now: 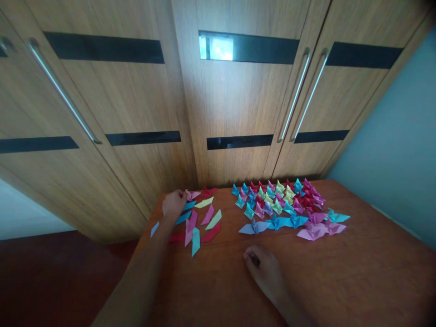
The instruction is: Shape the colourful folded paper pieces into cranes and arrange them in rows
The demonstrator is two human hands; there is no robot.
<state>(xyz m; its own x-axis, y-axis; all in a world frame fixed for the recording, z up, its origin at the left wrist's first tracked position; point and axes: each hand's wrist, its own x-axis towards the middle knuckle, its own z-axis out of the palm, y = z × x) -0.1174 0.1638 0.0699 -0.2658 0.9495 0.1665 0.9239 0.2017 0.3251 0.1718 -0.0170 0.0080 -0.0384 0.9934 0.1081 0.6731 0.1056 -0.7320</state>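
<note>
At the far left of the table, my left hand (174,203) is closed, its fingertips pinching the edge of a pink origami piece (193,195). A red origami piece (206,193) lies just right of it. Flat folded paper strips with slanted ends are spread near my left forearm, among them a yellow strip (204,202), a teal strip (195,241) and a red strip (211,232). My right hand (264,268) rests on the table in a loose fist, with nothing visible in it. Beyond it sits a lavender origami piece (254,227) with pointed wings.
Several small folded paper pieces (268,209) stand in rows at the back right of the wooden table (218,281). Larger winged pieces (314,231) lie in front of them. A wooden wardrobe (235,104) stands behind the table, and a pale blue wall (391,163) is at right.
</note>
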